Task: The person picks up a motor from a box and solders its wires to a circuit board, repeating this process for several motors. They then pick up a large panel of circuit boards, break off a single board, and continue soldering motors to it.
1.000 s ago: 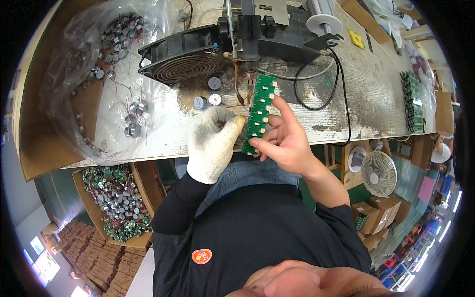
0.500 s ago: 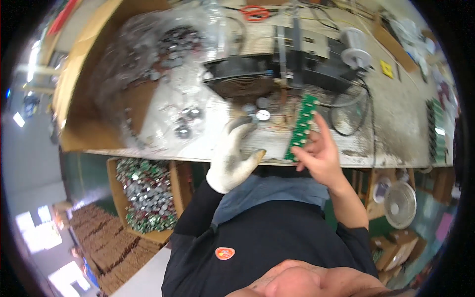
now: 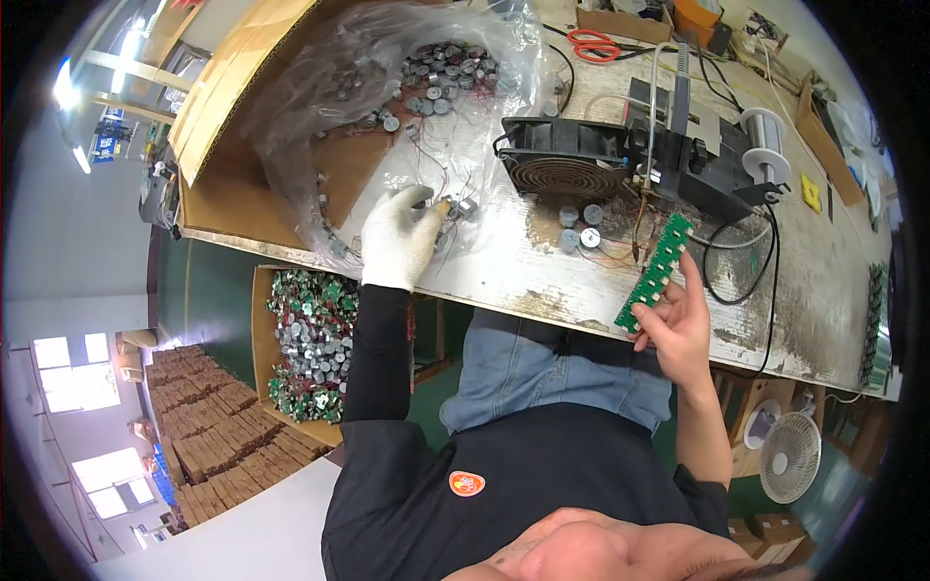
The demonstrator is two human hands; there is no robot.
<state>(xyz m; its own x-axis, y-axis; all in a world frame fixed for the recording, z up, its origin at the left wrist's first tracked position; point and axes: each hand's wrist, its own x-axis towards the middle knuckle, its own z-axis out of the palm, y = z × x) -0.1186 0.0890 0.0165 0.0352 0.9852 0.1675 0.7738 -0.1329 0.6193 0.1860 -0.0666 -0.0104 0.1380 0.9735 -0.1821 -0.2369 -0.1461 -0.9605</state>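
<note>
My left hand [image 3: 395, 242], in a white glove with dirty fingertips, is over the near edge of a clear plastic bag. Its thumb and fingers are bent with a gap between them, the tips beside a few small round metal motors [image 3: 467, 207] with thin wires. Whether a fingertip touches a motor I cannot tell. My bare right hand [image 3: 682, 331] grips the lower end of a long green circuit board [image 3: 654, 276] between thumb and fingers. The strip slants upward over the bench's front edge, with small pale parts along it. Several loose motors [image 3: 590, 238] sit left of the board.
A black fan [image 3: 567, 160] stands mid-bench beside a dark machine with a solder wire spool [image 3: 763, 140]. Many motors fill the plastic bag [image 3: 329, 126] in a cardboard box [image 3: 218, 208]. Below the bench is a carton of finished-looking boards and motors [image 3: 315, 349]. Red-handled scissors [image 3: 593, 45] lie behind.
My left hand has moved left and forward, from beside the loose motors to those on the bag. The board stays in my right hand; the whole view has shifted.
</note>
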